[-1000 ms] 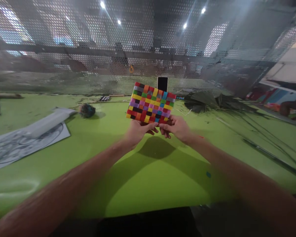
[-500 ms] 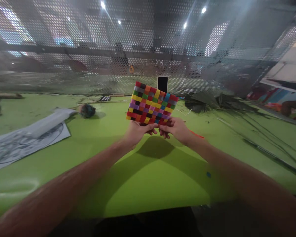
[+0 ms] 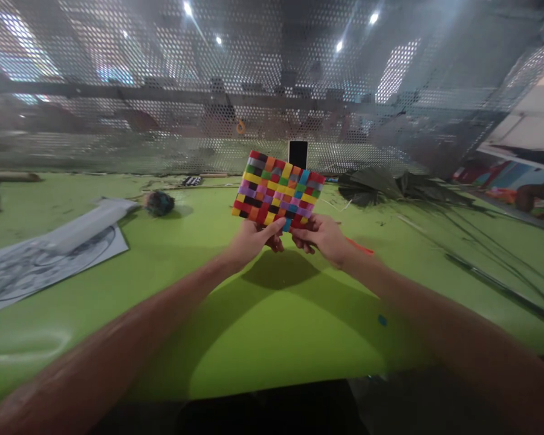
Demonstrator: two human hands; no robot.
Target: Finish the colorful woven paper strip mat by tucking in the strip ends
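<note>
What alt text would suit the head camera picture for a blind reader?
The left hand and right hand hold a multicoloured woven mat upright by its lower edge above a green table. A printed sheet lies at left, dark leaves at right, a perforated screen behind.

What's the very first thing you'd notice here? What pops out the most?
The colourful checkered mat pops out first: the left hand and right hand hold it up by its bottom edge, in the middle of the view. Below it spreads the bright green table, with a grey printed sheet lying at the left and dark leaves at the far right.
</note>
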